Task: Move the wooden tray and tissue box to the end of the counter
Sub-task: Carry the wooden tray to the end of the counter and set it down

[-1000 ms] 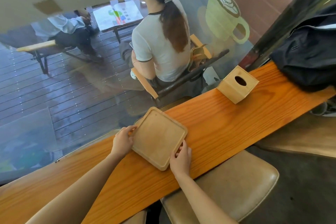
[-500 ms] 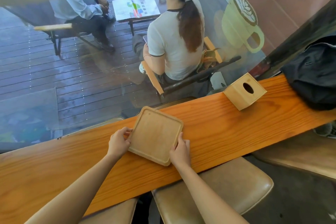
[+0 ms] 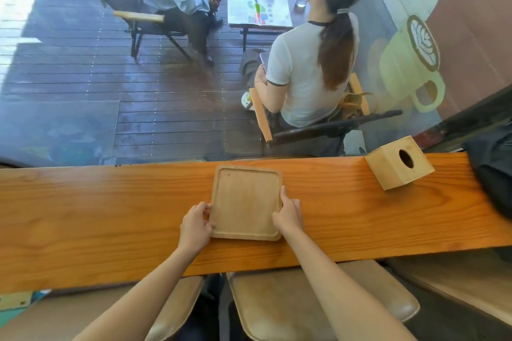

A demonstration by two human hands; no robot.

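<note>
A pale square wooden tray (image 3: 245,199) with a raised rim lies flat on the long orange wooden counter (image 3: 110,216), roughly at its middle. My left hand (image 3: 195,225) grips the tray's left edge near the front corner. My right hand (image 3: 288,214) grips its right edge, thumb on the rim. A wooden cube tissue box (image 3: 399,166) with an oval hole on top stands further right, near the counter's far edge, apart from the tray.
A dark bag (image 3: 493,166) lies on the counter's right end beyond the tissue box. Tan padded stools (image 3: 318,302) stand below the near edge. A window runs along the far edge; people sit at a table outside.
The view has swung so the counter now runs level across the frame. Both hands keep their hold on the tray, which has turned square to the counter.
</note>
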